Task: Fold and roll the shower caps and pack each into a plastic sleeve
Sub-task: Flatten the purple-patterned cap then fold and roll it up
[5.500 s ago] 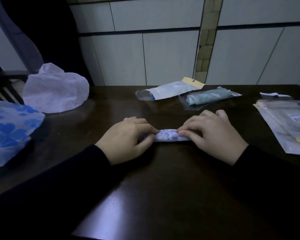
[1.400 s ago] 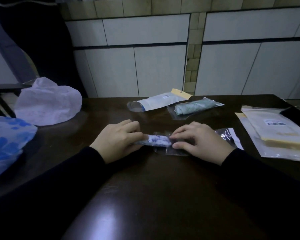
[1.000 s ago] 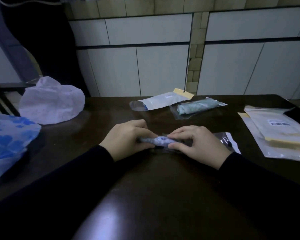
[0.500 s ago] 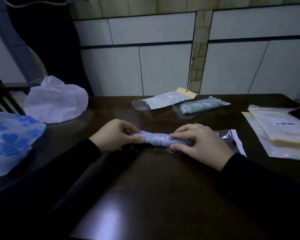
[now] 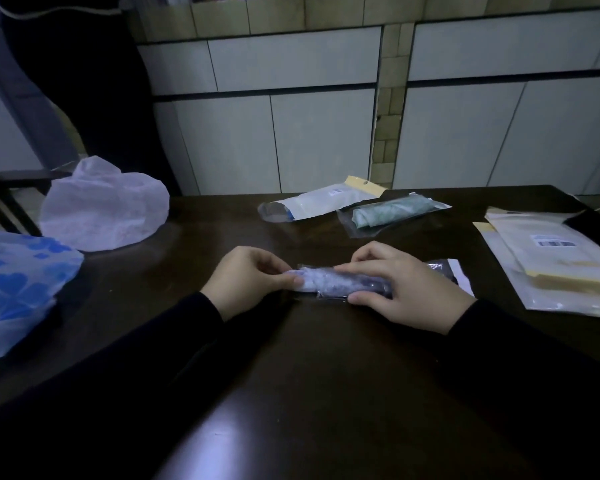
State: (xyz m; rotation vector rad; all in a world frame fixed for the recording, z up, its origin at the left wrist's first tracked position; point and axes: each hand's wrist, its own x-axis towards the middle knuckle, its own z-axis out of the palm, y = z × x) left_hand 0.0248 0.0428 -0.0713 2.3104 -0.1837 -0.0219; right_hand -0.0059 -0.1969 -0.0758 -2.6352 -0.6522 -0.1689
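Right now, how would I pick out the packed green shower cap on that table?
Start at the dark table's far edge, below the tiled wall. Two packets lie there side by side. It is the right one, a green roll in a clear sleeve; its neighbour, the white packet, has a yellow header.

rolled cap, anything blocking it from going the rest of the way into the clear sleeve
Nothing visible. The rolled cap is partly inside the clear sleeve. The left hand pinches its free end; the right hand grips the sleeve around it, hiding the middle.
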